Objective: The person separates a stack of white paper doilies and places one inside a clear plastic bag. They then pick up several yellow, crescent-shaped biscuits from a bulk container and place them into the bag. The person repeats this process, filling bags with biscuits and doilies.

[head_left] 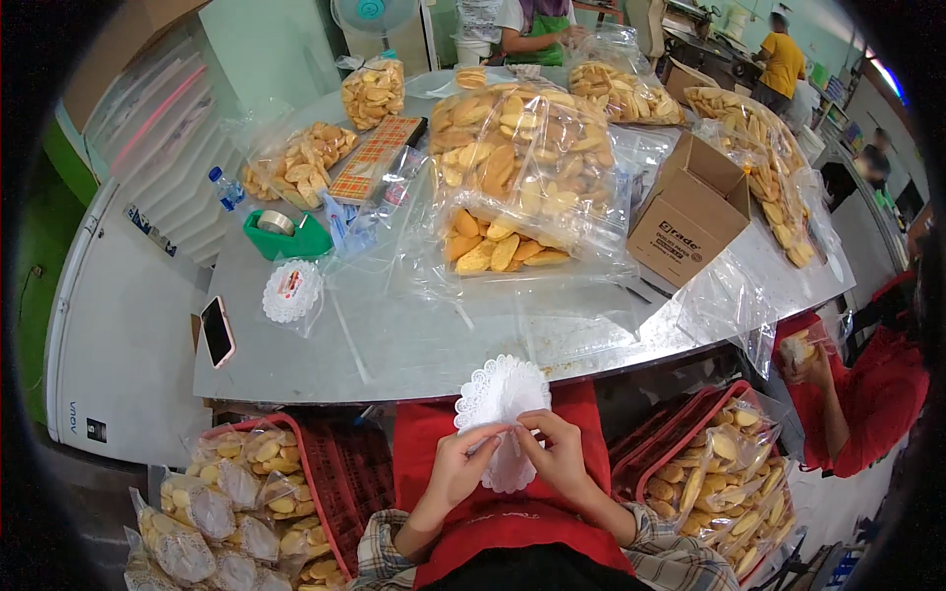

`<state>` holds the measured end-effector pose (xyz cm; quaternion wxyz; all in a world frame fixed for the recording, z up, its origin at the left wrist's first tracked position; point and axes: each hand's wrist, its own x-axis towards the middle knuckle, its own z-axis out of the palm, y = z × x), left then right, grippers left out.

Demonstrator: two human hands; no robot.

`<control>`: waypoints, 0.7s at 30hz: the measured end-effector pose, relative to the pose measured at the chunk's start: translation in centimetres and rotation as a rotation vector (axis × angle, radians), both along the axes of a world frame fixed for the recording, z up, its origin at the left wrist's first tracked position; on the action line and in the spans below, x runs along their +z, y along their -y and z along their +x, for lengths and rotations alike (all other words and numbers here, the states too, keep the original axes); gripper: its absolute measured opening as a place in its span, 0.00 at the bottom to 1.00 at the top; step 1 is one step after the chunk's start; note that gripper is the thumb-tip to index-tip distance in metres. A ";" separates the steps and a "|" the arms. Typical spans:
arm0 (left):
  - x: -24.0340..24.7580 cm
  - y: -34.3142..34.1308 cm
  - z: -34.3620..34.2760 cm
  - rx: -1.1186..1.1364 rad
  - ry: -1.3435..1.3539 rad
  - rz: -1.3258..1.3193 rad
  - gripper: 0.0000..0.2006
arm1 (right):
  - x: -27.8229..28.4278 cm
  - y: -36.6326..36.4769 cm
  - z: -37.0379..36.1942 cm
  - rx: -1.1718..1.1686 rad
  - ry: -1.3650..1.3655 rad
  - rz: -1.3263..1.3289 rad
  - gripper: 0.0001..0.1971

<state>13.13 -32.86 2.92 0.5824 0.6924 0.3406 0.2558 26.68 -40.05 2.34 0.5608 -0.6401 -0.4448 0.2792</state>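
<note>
I hold a white lace-edged paper doily (501, 386) upright over my lap, just off the table's near edge. It looks creased along the middle; whether it is one sheet or several, I cannot tell. My left hand (461, 465) pinches it from the left, and my right hand (554, 451) pinches it from the right, fingertips close together. On the table at the left lie more white doilies (291, 292) in clear plastic with a printed label. A large clear bag of oval golden biscuits (522, 158) sits on the table ahead of me.
A crate (340, 473) of packed biscuit bags stands left of me, another crate (680, 433) right. On the metal table (434, 340) are a phone (217, 332), green tape dispenser (286, 239), bottle (225, 187) and cardboard box (690, 209). A co-worker in red (867, 394) sits at the right.
</note>
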 end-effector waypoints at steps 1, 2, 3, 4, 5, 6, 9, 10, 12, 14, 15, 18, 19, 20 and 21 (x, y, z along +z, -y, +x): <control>0.1 0.0 0.0 0.023 -0.012 -0.026 0.10 | 0.1 0.0 -0.1 0.006 -0.024 0.005 0.04; 0.2 0.0 0.0 0.043 -0.028 -0.055 0.10 | 0.1 0.1 -0.1 0.010 -0.052 0.007 0.04; 0.3 0.0 0.1 0.064 -0.043 -0.083 0.10 | 0.1 0.1 -0.1 0.014 -0.079 0.010 0.03; 0.4 0.1 0.1 0.061 -0.031 -0.100 0.10 | 0.0 0.2 -0.2 0.021 -0.069 0.038 0.03; 0.6 0.2 0.1 0.062 -0.017 -0.113 0.09 | -0.1 0.1 -0.3 0.031 -0.057 0.070 0.03; 0.6 0.2 0.1 0.063 -0.002 -0.126 0.09 | -0.2 0.1 -0.4 0.041 -0.045 0.101 0.02; 0.4 0.4 0.3 0.049 0.052 -0.079 0.07 | 0.1 0.0 -0.3 0.070 -0.049 0.086 0.02; 0.4 0.3 0.2 0.041 0.045 -0.094 0.06 | 0.0 0.0 -0.4 0.085 -0.038 0.082 0.03; 0.3 0.1 0.0 0.020 0.031 -0.125 0.06 | -0.1 0.2 -0.4 0.111 -0.016 0.072 0.04; 0.2 0.0 0.0 0.023 0.046 -0.103 0.08 | -0.3 0.1 -0.3 0.133 -0.031 0.089 0.04; 0.2 -0.1 -0.1 0.025 0.052 -0.092 0.08 | -0.4 0.1 -0.3 0.146 -0.040 0.097 0.05; 0.3 -0.2 -0.4 0.049 0.083 -0.130 0.08 | -0.3 0.2 -0.3 0.164 -0.346 0.011 0.05; 0.0 -0.3 -0.6 0.049 0.088 -0.130 0.07 | -0.4 0.1 -0.4 0.165 -0.378 0.010 0.05; -0.5 -0.3 -0.7 0.047 0.094 -0.130 0.07 | -0.5 0.1 -0.5 0.165 -0.409 0.008 0.05; -0.7 -0.3 -0.8 0.046 0.100 -0.130 0.06 | -0.5 0.1 -0.6 0.164 -0.440 0.007 0.05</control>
